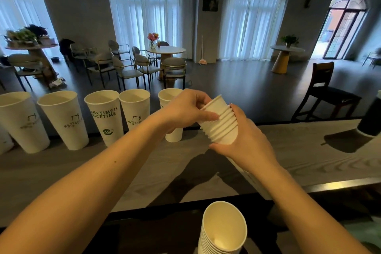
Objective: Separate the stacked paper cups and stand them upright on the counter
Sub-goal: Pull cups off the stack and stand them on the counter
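Note:
A short stack of several nested white paper cups (pixel 223 127) is held above the counter (pixel 299 150), tilted with the rims up and to the left. My right hand (pixel 245 142) grips the stack from below and the right. My left hand (pixel 185 109) pinches the rim of the topmost cup with fingers and thumb. Several tall white printed cups (pixel 105 117) stand upright in a row along the counter's far edge; the rightmost one (pixel 169 99) is partly hidden behind my left hand.
A second stack of nested cups (pixel 223 229) stands at the bottom of the view, below the counter's near edge. A dark cylinder (pixel 371 117) stands on the counter at far right. Beyond the counter is a room with tables and chairs.

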`<state>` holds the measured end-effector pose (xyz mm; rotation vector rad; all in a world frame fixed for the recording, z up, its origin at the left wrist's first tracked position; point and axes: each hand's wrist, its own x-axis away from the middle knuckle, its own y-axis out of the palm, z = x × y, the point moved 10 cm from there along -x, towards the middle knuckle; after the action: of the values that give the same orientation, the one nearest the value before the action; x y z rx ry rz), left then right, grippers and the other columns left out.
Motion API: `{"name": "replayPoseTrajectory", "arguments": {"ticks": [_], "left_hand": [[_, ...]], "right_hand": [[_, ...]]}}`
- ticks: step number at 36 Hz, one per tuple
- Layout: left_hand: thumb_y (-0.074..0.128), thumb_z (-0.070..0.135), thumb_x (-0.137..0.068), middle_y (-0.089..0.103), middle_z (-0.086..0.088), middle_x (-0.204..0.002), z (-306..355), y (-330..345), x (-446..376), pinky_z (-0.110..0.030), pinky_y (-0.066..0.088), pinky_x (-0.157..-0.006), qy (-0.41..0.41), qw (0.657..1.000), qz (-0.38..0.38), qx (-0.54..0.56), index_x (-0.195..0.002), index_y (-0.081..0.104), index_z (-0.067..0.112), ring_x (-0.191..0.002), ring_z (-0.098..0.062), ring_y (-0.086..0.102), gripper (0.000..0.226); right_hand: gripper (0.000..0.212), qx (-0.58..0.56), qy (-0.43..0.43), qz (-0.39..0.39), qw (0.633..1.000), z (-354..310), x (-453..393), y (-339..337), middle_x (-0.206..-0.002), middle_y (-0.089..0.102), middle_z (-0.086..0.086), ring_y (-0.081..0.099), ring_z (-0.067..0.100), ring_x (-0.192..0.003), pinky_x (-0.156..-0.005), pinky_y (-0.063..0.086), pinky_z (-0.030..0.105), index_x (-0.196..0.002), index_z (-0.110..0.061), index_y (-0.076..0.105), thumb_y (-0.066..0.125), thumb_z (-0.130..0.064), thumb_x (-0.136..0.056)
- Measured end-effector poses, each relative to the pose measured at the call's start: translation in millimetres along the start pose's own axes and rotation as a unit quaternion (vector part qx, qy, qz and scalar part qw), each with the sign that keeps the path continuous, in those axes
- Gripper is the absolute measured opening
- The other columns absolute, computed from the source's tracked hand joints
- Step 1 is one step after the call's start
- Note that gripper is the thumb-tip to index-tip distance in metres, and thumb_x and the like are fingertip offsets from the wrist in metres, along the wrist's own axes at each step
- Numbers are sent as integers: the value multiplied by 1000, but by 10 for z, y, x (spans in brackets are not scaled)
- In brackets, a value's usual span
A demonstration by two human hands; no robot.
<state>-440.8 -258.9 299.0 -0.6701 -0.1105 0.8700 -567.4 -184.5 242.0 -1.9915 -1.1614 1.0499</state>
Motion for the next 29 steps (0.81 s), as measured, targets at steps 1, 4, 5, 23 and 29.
{"name": "replayPoseTrajectory", "arguments": {"ticks": [1,4,5,23,29], "left_hand": [[74,21,-83,69,7,-89,3,-50,-15,-19,49,-69,-3,1000,22,-4,-95,67,21,-80,-4,64,14],[71,28,-86,64,10,-96,95,-319,-84,-13,41,-65,21,988,132,-83,-106,66,22,-85,-2,60,22],[70,29,-87,63,10,-99,134,-420,-103,-14,41,-67,35,979,171,-108,-110,65,21,-88,-4,59,26],[68,20,-88,65,-9,-111,-246,162,-869,-30,41,-63,62,879,105,-461,-115,57,17,-97,-26,65,29],[67,22,-89,64,-9,-118,-305,170,-937,-30,44,-67,57,877,94,-467,-122,55,20,-102,-26,64,35]], "right_hand": [[113,9,2,-2,1000,31,6,-10,-123,54,1,58,25,-107,-78,53,44,-151,-42,13,83,-57,-64],[113,28,32,-12,999,220,17,-2,-121,54,2,58,25,-105,-78,54,45,-150,-42,13,84,-59,-62],[113,32,49,-16,998,298,23,10,-120,54,3,59,25,-103,-79,55,47,-149,-43,13,84,-60,-61],[104,-30,132,-31,990,845,-32,90,-118,60,-2,59,23,-102,-84,53,40,-141,-48,25,77,-68,-52],[105,-34,133,-25,990,845,-73,107,-121,58,0,56,21,-101,-78,47,34,-144,-46,23,83,-62,-60]]}}
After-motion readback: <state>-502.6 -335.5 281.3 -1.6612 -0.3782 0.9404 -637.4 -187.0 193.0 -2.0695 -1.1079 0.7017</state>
